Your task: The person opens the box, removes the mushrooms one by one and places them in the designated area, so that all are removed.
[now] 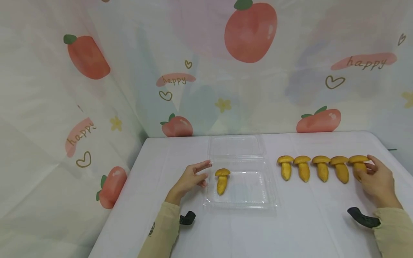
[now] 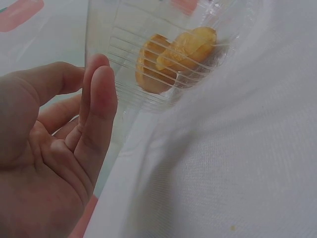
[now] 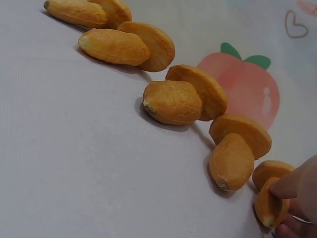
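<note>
At the right end of a row of yellow mushrooms, my right hand (image 1: 380,179) pinches the last mushroom (image 1: 358,165), its thumb on the stem in the right wrist view. This mushroom (image 3: 272,203) still lies in line with the others, partly covered by the fingers. My left hand (image 1: 191,179) is beside a clear plastic clamshell box (image 1: 240,205), relaxed fingertips right at its left wall. Through the ribbed wall in the left wrist view shows one mushroom (image 2: 185,49), lying on the left side of the box's tray with its cap toward the back.
Several more mushrooms (image 1: 322,172) lie side by side to the right of the box, caps toward the back. The box's lid (image 1: 235,147) is folded back toward the patterned backdrop (image 1: 200,43). A white cloth (image 1: 309,222) covers the table. Black straps (image 1: 362,218) stick out at both wrists.
</note>
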A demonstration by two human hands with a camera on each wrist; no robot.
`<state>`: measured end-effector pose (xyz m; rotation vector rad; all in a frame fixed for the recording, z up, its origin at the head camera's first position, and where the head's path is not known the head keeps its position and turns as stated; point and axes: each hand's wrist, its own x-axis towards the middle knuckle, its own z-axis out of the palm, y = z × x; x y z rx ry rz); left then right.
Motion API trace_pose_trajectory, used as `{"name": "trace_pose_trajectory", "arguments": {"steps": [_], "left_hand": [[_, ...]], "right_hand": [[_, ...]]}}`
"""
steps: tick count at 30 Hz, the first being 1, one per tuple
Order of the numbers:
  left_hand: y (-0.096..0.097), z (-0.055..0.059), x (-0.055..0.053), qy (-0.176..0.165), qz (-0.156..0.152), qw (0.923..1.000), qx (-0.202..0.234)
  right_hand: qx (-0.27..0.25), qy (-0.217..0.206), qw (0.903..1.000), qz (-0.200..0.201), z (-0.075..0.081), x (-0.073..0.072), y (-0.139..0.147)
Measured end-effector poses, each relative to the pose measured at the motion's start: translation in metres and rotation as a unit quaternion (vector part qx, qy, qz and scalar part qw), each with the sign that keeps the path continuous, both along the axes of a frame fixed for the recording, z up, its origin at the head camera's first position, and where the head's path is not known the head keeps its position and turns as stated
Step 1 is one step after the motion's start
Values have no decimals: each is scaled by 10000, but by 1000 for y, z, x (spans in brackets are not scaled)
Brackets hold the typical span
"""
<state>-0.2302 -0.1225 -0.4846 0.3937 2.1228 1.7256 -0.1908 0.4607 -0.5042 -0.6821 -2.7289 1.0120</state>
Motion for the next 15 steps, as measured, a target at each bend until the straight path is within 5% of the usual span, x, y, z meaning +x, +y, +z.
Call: {"name": "trace_pose_trajectory", "arguments": {"steps": [15], "left_hand": [[0,-2,-2,33,12,10000,79]], "right_hand": [[-288,-245,9989,-275,4,-2,-2]]}}
